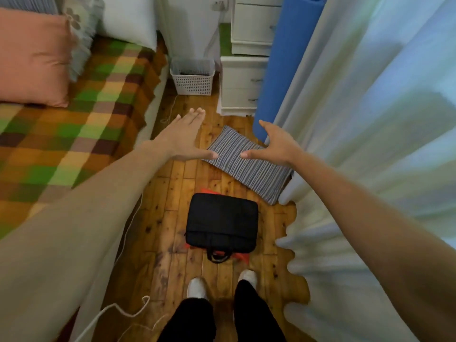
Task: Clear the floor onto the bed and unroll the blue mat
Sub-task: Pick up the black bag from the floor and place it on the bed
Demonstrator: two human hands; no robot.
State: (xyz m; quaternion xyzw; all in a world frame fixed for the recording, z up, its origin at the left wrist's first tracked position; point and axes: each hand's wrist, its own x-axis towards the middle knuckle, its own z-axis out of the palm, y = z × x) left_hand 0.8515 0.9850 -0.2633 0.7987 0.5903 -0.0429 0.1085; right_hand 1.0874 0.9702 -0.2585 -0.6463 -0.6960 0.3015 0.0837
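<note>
A grey striped cushion (251,166) lies on the wooden floor (170,228) ahead of me. My left hand (183,139) and my right hand (276,144) hover above it, both open with fingers spread, thumbs toward each other. Neither holds anything. Closer to my feet a black laptop bag (222,223) lies flat on something red (243,257). The blue mat (288,60) stands rolled and upright at the right, partly behind the curtain. The bed (74,124) with a checked blanket runs along the left.
A pale curtain (370,144) hangs down the right side onto the floor. White drawer units (243,85) and a white mesh basket (192,77) stand at the far end. Pillows (32,58) lie on the bed. A white cable (123,309) trails beside the bed. My shoes (197,287) are at the bottom.
</note>
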